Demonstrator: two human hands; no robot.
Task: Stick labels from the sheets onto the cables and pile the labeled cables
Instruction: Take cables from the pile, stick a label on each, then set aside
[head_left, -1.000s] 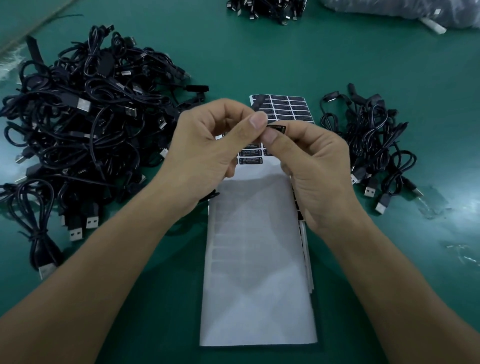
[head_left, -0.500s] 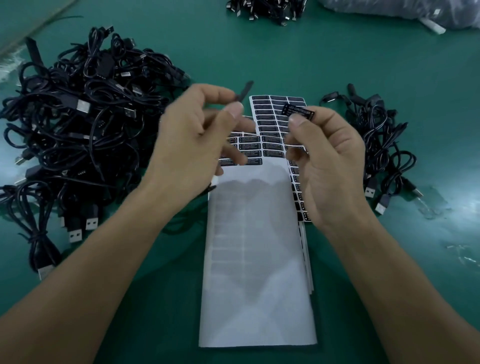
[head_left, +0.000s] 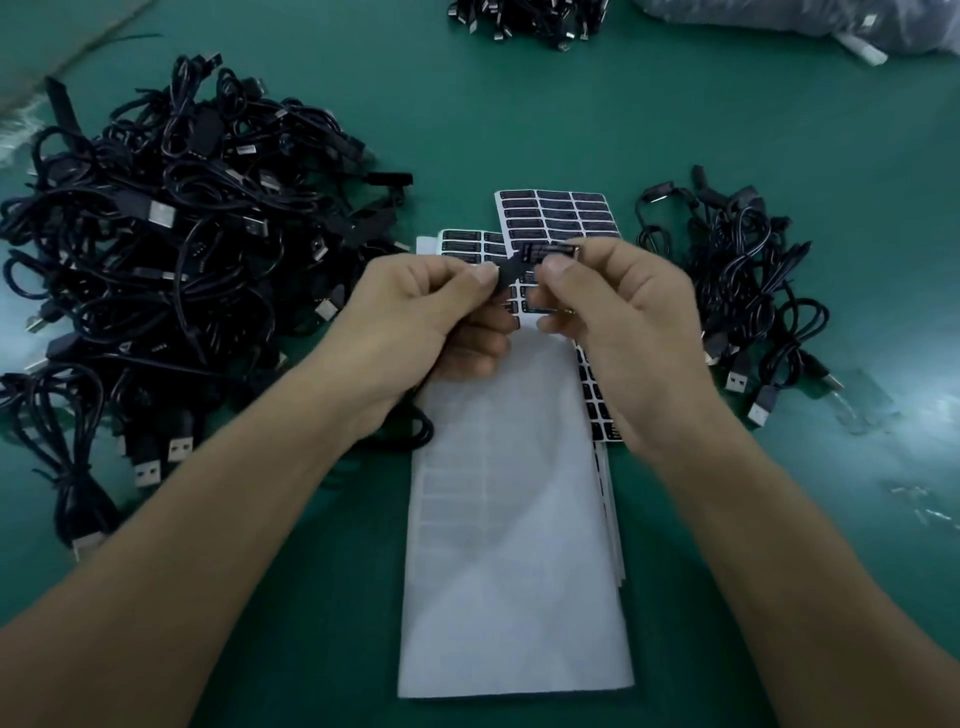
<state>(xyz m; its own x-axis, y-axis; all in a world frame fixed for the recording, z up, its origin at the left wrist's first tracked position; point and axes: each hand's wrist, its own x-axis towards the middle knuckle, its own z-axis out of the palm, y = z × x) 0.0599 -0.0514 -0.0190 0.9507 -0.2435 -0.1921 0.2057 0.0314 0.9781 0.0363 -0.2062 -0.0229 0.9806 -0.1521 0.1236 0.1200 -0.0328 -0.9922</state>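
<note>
Surface: green mat (head_left: 519, 114), filling the view.
Surroundings: large cable heap (head_left: 182, 234) at left; smaller cable pile (head_left: 743, 291) at right; more cables (head_left: 524, 21) and plastic bag (head_left: 805, 21) at far edge.
Centre: label sheets (head_left: 561, 213), partly covered by white backing sheet (head_left: 514, 519) and the 2 hands.
Left hand (head_left: 426, 306): thumb and forefinger pinch cable (head_left: 506, 270) end.
Right hand (head_left: 623, 322): pinches label (head_left: 550, 253) against that end.

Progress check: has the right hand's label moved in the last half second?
Yes. Against the top label sheet, the label pinched by the right hand has shifted left and nearer, toward the cable end in the left hand.
</note>
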